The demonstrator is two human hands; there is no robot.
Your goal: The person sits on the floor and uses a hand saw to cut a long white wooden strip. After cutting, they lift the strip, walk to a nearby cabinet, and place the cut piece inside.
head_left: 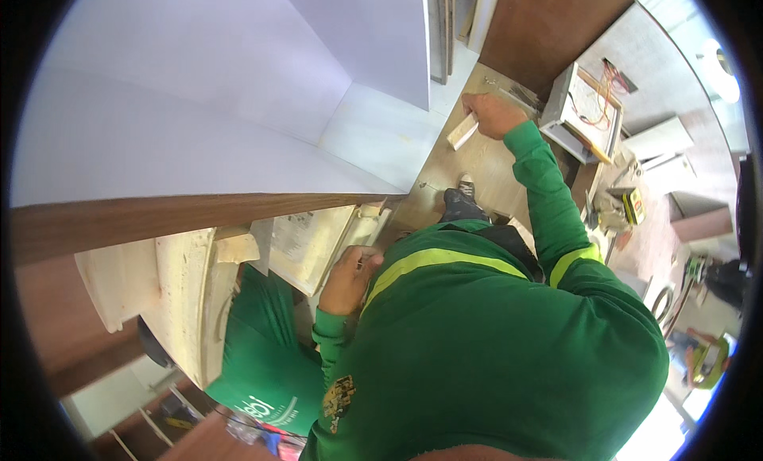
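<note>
My right hand (pixel 494 116) is stretched forward over the floor, its fingers closed on the end of a short, pale strip of wood (pixel 462 133) with a white edge. Close to my waist is my left hand (pixel 347 281), its fingers curled in; whatever they may hold is hidden. Beside that hand stands a pale, stained panel (pixel 306 246). A large white cabinet (pixel 199 87) with a brown wooden edge (pixel 159 221) fills the far left.
A white drawer-like box (pixel 568 115) with orange cords (pixel 612 83) sits at the right, near scattered tools and boards. My shoe (pixel 466 187) stands on the wood floor (pixel 433 175). Green cloth (pixel 262 342) shows below the panels. Another person (pixel 707 362) is at the far right.
</note>
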